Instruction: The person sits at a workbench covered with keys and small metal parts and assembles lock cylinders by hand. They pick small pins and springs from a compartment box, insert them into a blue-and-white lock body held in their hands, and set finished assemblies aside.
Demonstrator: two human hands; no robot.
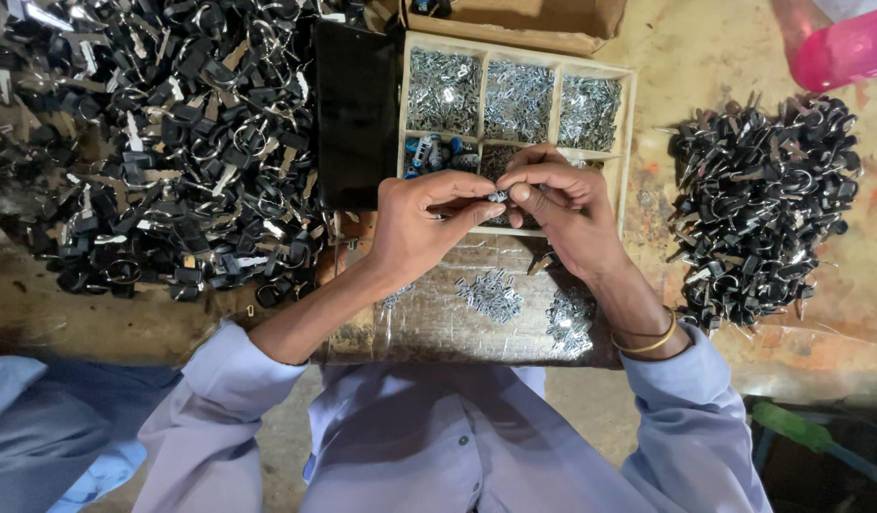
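Over the wooden compartment tray on the table, I see my left hand and right hand pinching one small metal part (fingers pressed together) between black keyring heaps.

Worn brown workbench is carrying: wooden compartment tray, black slab, two heaps of black-and-metal parts, a foil-wrapped board, cardboard box.

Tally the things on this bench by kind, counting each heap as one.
Heaps of black parts: 2
Wooden divided tray: 1
Pink container: 1
Cardboard box: 1
Small metal part, held: 1
Total: 6
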